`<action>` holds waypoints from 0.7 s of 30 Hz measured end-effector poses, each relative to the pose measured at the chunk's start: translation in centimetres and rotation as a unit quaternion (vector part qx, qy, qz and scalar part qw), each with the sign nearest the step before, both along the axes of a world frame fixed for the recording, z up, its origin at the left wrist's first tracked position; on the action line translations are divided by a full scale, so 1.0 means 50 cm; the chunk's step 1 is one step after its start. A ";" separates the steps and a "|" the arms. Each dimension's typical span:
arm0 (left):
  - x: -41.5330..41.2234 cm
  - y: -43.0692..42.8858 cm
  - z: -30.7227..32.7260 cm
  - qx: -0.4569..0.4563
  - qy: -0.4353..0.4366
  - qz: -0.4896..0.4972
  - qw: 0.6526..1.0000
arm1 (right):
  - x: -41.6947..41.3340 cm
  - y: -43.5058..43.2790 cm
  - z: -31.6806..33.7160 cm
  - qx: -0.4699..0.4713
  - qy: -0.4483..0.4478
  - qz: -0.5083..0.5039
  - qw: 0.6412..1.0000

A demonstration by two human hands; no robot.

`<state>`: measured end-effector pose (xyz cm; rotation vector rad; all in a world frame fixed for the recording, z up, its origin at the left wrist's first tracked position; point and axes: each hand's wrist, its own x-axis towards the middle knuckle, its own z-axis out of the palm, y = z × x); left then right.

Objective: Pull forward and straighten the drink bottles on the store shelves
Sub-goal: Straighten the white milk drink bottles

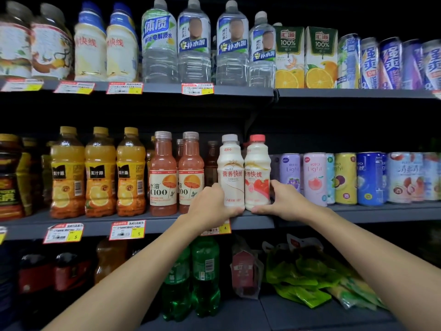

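Two forearms (133, 271) were stretched up to the middle shelf (253, 222). The white-capped bottle (231, 173) was gripped near its base by the left hand (210, 206), and the red-capped bottle (257, 173) was held likewise by the right hand (285, 201). Both bottles were stood upright, touching, at the shelf's front edge near its right end. Pink bottles (164, 173) were ranged just left of them, cans (315, 177) to the right.
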<state>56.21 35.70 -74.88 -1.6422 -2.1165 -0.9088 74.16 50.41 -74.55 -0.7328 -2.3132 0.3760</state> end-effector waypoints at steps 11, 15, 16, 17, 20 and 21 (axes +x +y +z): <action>-0.013 -0.001 0.012 -0.037 0.045 -0.006 0.998 | 0.004 0.016 -0.007 0.032 -0.018 -0.004 0.999; -0.016 0.006 0.016 -0.050 0.036 -0.014 0.998 | 0.003 0.024 -0.009 0.045 -0.034 -0.004 0.998; -0.016 0.008 0.019 -0.056 0.034 -0.015 0.998 | 0.004 0.025 -0.009 0.051 -0.041 -0.007 0.998; -0.015 0.009 0.022 -0.062 0.032 -0.015 0.997 | 0.004 0.026 -0.009 0.057 -0.047 -0.009 0.997; -0.015 0.011 0.028 -0.069 0.027 -0.018 0.997 | 0.004 0.027 -0.008 0.072 -0.057 -0.010 0.996; -0.016 0.012 0.029 -0.070 0.031 -0.017 0.997 | 0.005 0.027 -0.008 0.077 -0.058 -0.011 0.995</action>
